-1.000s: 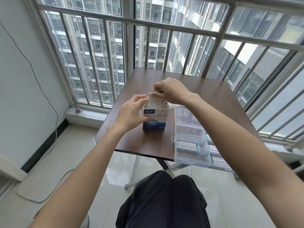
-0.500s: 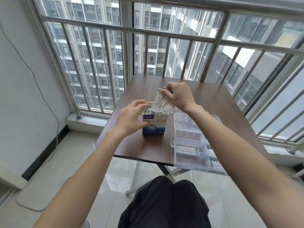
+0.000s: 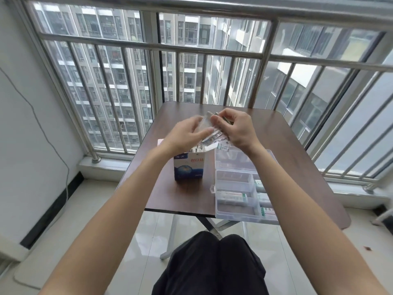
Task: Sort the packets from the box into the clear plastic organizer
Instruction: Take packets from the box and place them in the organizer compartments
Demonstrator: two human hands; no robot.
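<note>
Probably a high-rise home balcony: window bars point(image 3: 148, 47), tiled floor point(image 3: 102, 209)

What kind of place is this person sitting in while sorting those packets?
Most likely an enclosed balcony high up in an apartment block. Metal window bars wrap the corner, tall residential towers fill the view outside, and a small brown folding table stands on a glossy tiled floor.
</note>
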